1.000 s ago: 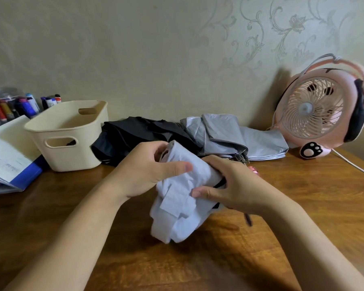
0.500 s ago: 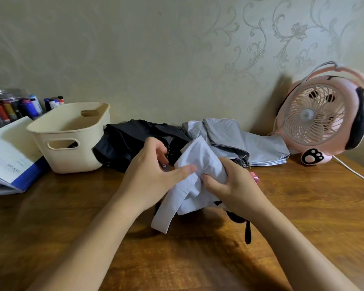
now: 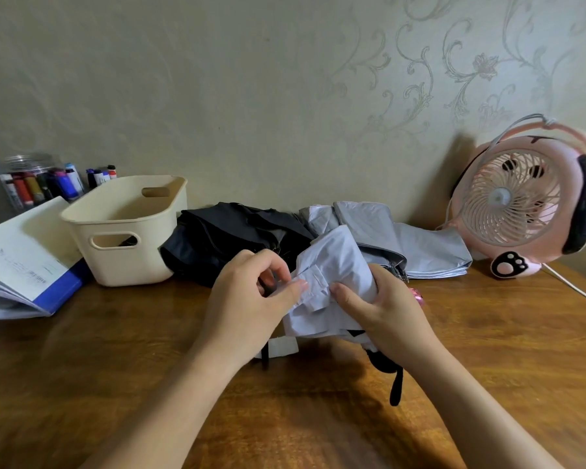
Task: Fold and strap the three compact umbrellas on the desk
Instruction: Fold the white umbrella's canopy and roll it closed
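Observation:
A pale lilac-white compact umbrella point(image 3: 335, 265) is held above the wooden desk point(image 3: 487, 350) between both hands. My right hand point(image 3: 389, 309) grips its bundled canopy from the right. My left hand point(image 3: 254, 296) pinches the umbrella's small strap tab at the canopy's left side. The umbrella's black handle and wrist loop point(image 3: 395, 384) hang below my right hand. Behind lie a black umbrella point(image 3: 224, 235) and a grey umbrella point(image 3: 416, 245), both loosely collapsed on the desk.
A cream plastic basket point(image 3: 122, 231) stands left of the black umbrella. An open blue binder point(image 3: 24, 269) and a jar of markers point(image 3: 38, 184) sit at far left. A pink desk fan point(image 3: 528, 204) with a white cable stands at right against the wall.
The lilac umbrella has been turned and gathered tighter. My left hand shifted from the canopy's top to pinching the strap tab; my right hand keeps hold of the bundle.

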